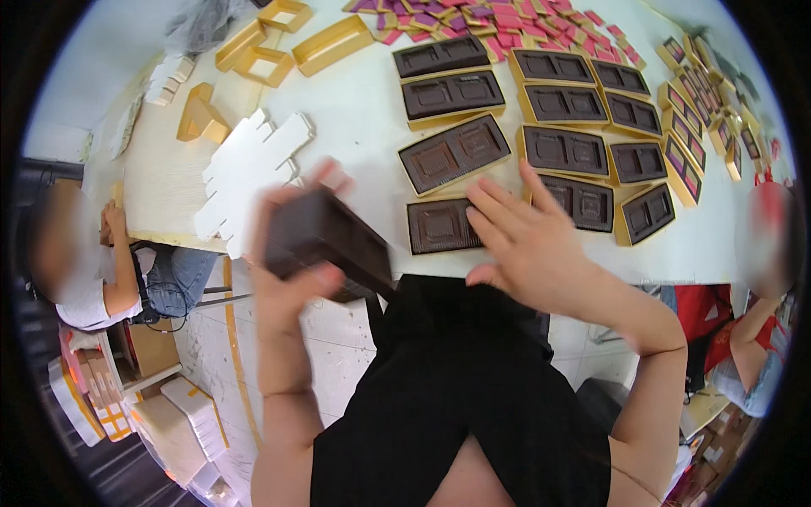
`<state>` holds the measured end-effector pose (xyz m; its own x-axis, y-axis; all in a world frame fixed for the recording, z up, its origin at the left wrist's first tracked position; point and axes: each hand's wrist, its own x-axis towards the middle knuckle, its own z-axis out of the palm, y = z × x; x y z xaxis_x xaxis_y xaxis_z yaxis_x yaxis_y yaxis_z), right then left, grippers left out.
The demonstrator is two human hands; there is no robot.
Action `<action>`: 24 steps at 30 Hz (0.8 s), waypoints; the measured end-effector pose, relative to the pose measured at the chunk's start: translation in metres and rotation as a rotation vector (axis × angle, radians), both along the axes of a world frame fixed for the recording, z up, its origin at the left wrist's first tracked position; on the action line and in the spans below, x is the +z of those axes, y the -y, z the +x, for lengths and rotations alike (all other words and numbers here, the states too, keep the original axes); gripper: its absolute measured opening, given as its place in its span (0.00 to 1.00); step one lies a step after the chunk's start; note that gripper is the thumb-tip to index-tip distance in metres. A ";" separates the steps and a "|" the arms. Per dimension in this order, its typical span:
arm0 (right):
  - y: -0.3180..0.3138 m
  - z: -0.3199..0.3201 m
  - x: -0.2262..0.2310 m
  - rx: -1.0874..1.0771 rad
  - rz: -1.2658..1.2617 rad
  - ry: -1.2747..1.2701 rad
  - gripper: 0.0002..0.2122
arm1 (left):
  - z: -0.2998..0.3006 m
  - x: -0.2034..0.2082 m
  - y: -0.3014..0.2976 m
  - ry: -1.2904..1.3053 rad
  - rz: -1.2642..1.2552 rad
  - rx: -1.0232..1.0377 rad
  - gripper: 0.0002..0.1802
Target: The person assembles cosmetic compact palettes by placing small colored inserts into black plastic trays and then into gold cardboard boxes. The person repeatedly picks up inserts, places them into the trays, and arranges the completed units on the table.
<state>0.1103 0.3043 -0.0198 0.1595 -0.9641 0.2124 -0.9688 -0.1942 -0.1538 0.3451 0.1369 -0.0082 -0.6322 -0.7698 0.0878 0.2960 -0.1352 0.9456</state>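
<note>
My left hand [291, 262] is closed around a stack of dark brown plastic tray inserts [325, 232], held tilted just off the table's near edge and somewhat blurred. With fingers spread, my right hand [528, 241] rests on the right end of a gold box fitted with a brown two-pocket insert [441, 226]. Behind that box lies a slightly turned gold box with an insert [456, 154]. To the right, more gold boxes with brown inserts [564, 150] sit in rows; one is partly hidden by my right fingers.
White flat card pieces [253, 169] lie left of the stack. Empty gold box frames [334, 46] stand at the back left. Pink and purple wrapped pieces [524, 21] are heaped at the far edge. Filled boxes [683, 160] line the right. People sit at both sides.
</note>
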 end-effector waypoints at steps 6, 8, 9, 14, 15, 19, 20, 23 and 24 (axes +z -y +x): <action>0.113 -0.076 0.011 -0.037 -0.383 -0.167 0.27 | -0.082 0.061 0.200 0.718 -1.359 0.682 0.38; 0.138 -0.096 -0.014 -0.069 -0.346 -0.284 0.27 | -0.115 0.047 0.265 1.150 -1.307 0.581 0.35; 0.141 -0.095 -0.022 -0.054 -0.202 -0.212 0.27 | -0.116 0.030 0.295 1.138 -1.489 0.476 0.33; 0.125 -0.091 -0.039 -0.121 -0.157 -0.144 0.27 | -0.179 0.009 0.206 0.733 -1.360 0.089 0.51; 0.122 -0.090 -0.037 -0.112 -0.112 -0.048 0.27 | -0.177 0.012 0.169 0.810 -1.310 -0.096 0.51; 0.087 -0.106 0.007 0.016 -0.017 0.188 0.25 | -0.139 0.020 0.049 0.764 -1.435 -0.665 0.68; 0.069 -0.115 0.022 0.074 -0.009 0.214 0.25 | -0.133 0.019 0.034 0.800 -1.406 -0.723 0.71; -0.006 -0.157 0.053 -0.125 0.109 -0.013 0.33 | -0.121 0.006 0.017 0.857 -1.466 -0.789 0.66; -0.030 -0.171 0.053 -0.188 0.146 -0.041 0.37 | -0.126 0.001 0.021 0.885 -1.469 -0.735 0.65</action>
<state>-0.0607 0.3341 0.0331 -0.0199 -0.9977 0.0653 -0.9918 0.0114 -0.1273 0.2187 0.1158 -0.0071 -0.9879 0.0215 -0.1538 -0.0157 0.9715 0.2366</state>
